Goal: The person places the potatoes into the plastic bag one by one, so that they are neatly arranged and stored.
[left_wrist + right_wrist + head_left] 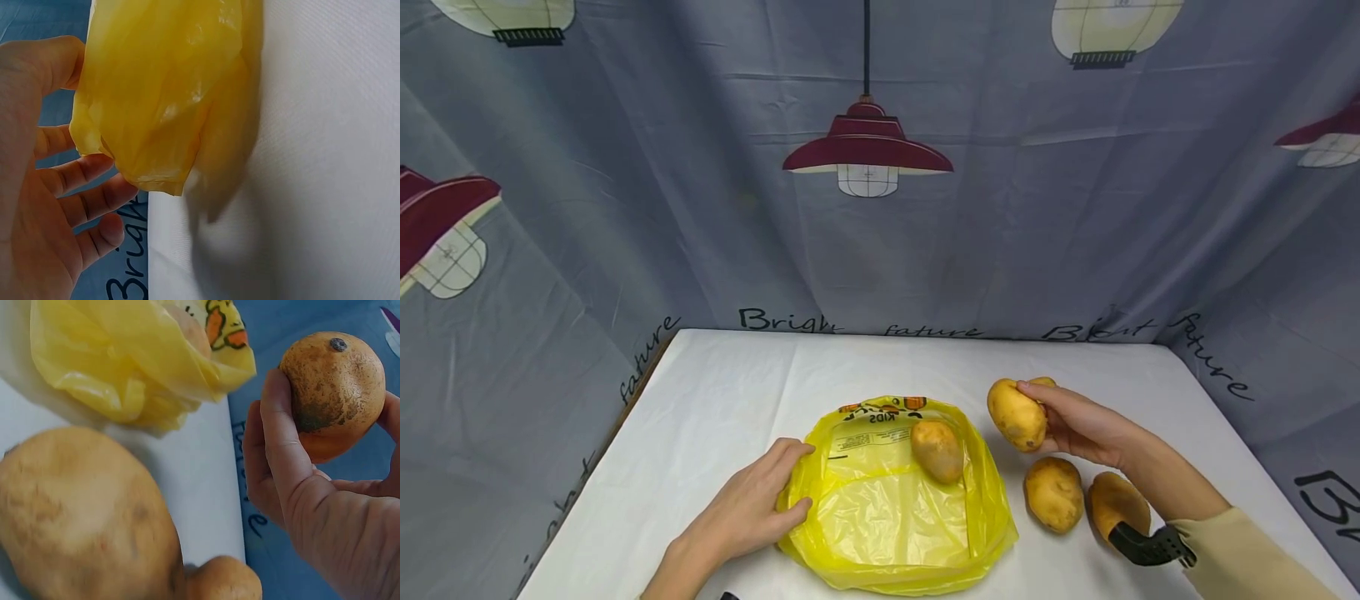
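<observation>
A yellow plastic bag (pixel 895 577) stands with its mouth wide on the white table, one potato (pixel 937 451) lying inside. At its left rim my left hand (pixel 745 504) holds the plastic, the thumb and fingertips hooked over the edge and spread apart. To the right of the bag, raised off the table, my right hand (pixel 1086 427) grips a potato (pixel 1017 415); dark marks show on its end in the right wrist view. A bit of yellow skin shows behind those fingers, whether of another potato I cannot tell.
Two more potatoes, one (pixel 1054 495) nearer the bag and another (pixel 1118 507) partly under the right forearm, lie on the table (pixel 722 392). A black wrist strap (pixel 1150 546) is on the right arm. Grey printed curtains (pixel 1015 208) hang behind and at the sides.
</observation>
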